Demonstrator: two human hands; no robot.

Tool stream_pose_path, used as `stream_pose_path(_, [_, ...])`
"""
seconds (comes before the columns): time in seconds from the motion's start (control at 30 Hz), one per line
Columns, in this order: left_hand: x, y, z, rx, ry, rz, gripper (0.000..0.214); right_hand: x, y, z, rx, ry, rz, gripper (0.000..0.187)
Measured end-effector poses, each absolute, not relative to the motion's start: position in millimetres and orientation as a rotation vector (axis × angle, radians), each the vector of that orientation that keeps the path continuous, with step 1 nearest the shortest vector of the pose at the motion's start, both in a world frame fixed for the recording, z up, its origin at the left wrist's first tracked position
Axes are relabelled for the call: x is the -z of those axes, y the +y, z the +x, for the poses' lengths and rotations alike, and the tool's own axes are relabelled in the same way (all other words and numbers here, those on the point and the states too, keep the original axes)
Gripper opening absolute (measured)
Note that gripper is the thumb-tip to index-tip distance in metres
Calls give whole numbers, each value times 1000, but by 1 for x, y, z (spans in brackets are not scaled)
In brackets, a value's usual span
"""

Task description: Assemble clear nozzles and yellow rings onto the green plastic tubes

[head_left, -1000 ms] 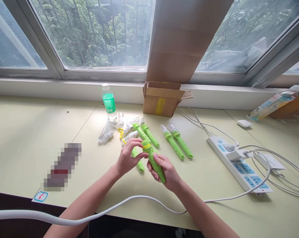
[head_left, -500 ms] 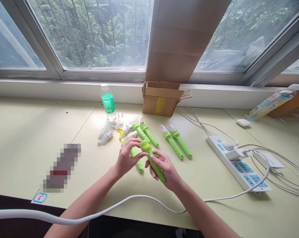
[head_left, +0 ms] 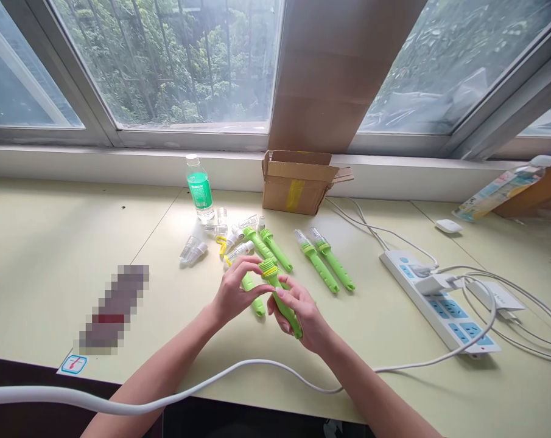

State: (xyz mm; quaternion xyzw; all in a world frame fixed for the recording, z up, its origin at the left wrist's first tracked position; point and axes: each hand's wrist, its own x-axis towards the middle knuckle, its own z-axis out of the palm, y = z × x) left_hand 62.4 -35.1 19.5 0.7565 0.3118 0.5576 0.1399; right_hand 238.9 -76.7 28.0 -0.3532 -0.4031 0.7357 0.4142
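Holding a green plastic stick [head_left: 283, 299] just above the table [head_left: 51, 243], our right hand [head_left: 302, 311] is closed around its lower shaft. The palm hides most of that shaft, and only the tip pokes out at five o'clock of the hand. Our left hand [head_left: 233, 295] comes in from nine o'clock, thumb and fingers narrowed onto the ribbed head [head_left: 268, 266] of the stick. A yellow band sits just under that head, and we cannot tell whether the fingertips press the head or the band.

A second stick [head_left: 257, 302] lies on the table beneath both hands, half covered by them. At twelve o'clock two more sticks [head_left: 275, 249] lie side by side, their tops lost among small clear caps [head_left: 193, 249] that the window glare makes hard to count. A further pair of sticks [head_left: 330, 267] lies at two o'clock. Beyond, at eleven o'clock, stands a bottle [head_left: 201, 190] with a green label we cannot read. At one o'clock stands an open cardboard box [head_left: 293, 185] whose inside we cannot see.

A power strip [head_left: 444, 304] lies at three o'clock, with its leads running off the right edge. A white cable [head_left: 188, 389] crosses our forearms at six o'clock and is cut off at the left edge. At nine o'clock a pixelated patch [head_left: 115, 307] hides whatever lies there.
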Motion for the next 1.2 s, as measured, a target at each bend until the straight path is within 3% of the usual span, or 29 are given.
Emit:
stream_pose_path(0.33, [-26,-35,61,-1598,868,2180,18,-28,-71,243,-1850,-985,-843,24])
stream_pose_path(0.67, [-20,-33,60,-1613,874,2226,21,-28,-72,240,-1777,-1089,-952,33])
stream_pose_path(0.87, [-18,-33,61,-1574,862,2215,19,-28,-73,241,-1825,-1050,-908,24])
stream_pose_path(1.2, [-21,-34,62,-1638,899,2206,20,-30,-73,241,-1791,-1049,-886,26])
